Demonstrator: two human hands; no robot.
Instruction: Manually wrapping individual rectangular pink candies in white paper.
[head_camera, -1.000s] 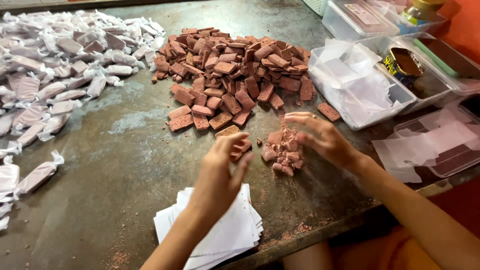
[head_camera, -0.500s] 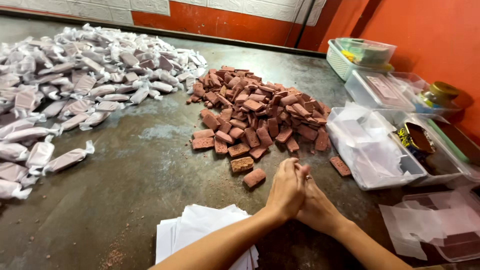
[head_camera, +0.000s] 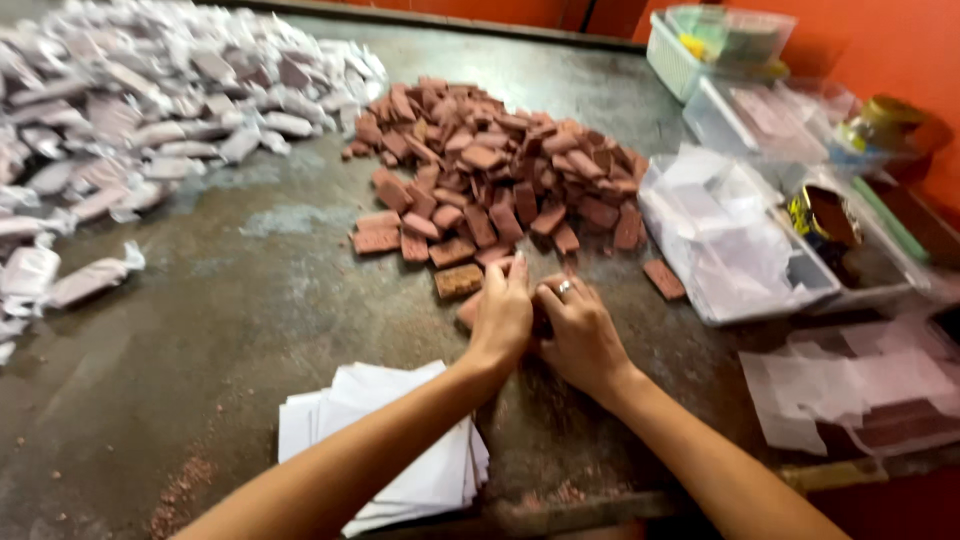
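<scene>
At the near middle of the bench (head_camera: 200, 330), your left hand (head_camera: 503, 318) and right hand (head_camera: 580, 335) are pressing side by side over a few reddish-brown bars (head_camera: 468, 312); the fingers are curling down around them, though whether either hand is actually gripping one cannot be told. A ring is showing on a right finger.

Just beyond the fingertips, the main heap of bars (head_camera: 490, 170) is spreading toward the far centre, with single pieces lying loose at its near edge and one stray bar (head_camera: 664, 279) lying to the right.

At the far left, a large heap of wrapped pieces (head_camera: 130, 110) in pale twisted wrappers is running down the left edge, with one wrapped piece (head_camera: 90, 280) lying apart.

Under your left forearm, a stack of white paper squares (head_camera: 420, 470) is sitting at the near edge.

On the right, clear plastic trays (head_camera: 730, 240) holding white sheets are crowding that side; a white basket (head_camera: 680, 60) is standing at the far corner, and loose clear sheets (head_camera: 860, 390) are lying near right.

Open room is lying between the wrapped heap and the paper stack, dusted with crumbs.
</scene>
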